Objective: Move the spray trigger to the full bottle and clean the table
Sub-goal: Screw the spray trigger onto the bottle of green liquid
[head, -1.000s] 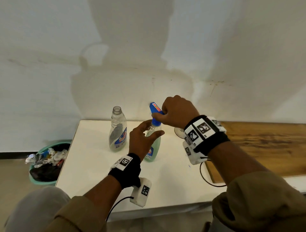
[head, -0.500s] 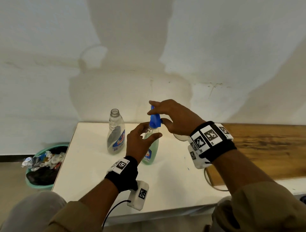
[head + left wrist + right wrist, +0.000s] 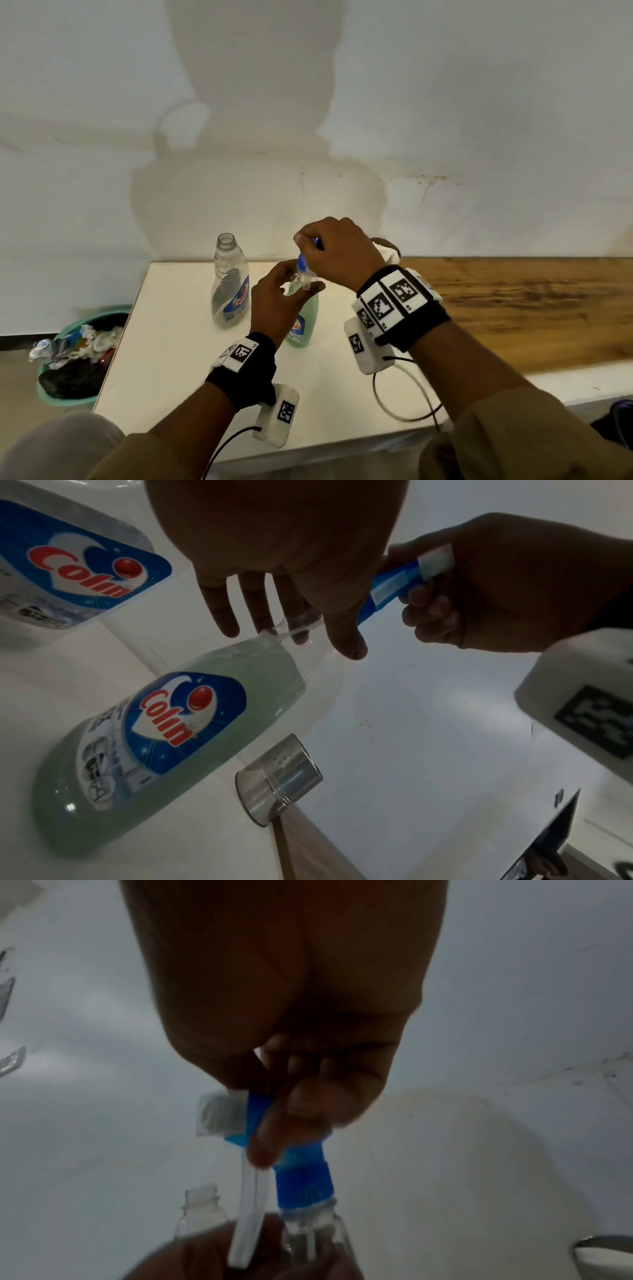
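The blue spray trigger [image 3: 306, 265] is being gripped by the right hand [image 3: 337, 253] atop the green-filled bottle [image 3: 143, 750] labelled "Colin", mid-worktop [image 3: 171, 342]. That bottle's neck is being encircled by the left hand [image 3: 277, 305]. An empty "Colin" bottle [image 3: 230, 284] is standing left.

Rotated about the neck of the full bottle [image 3: 303, 318] since a second ago: the spray trigger [image 3: 306, 265], blue head then standing clear above the right hand [image 3: 337, 255], now mostly buried under the knuckles (white lever [image 3: 307, 283] swung round toward the camera). Shifted from a fist at the trigger's right side to a grip over its top. Left hand [image 3: 277, 306] loosened a little, fingers spread wider around the neck.
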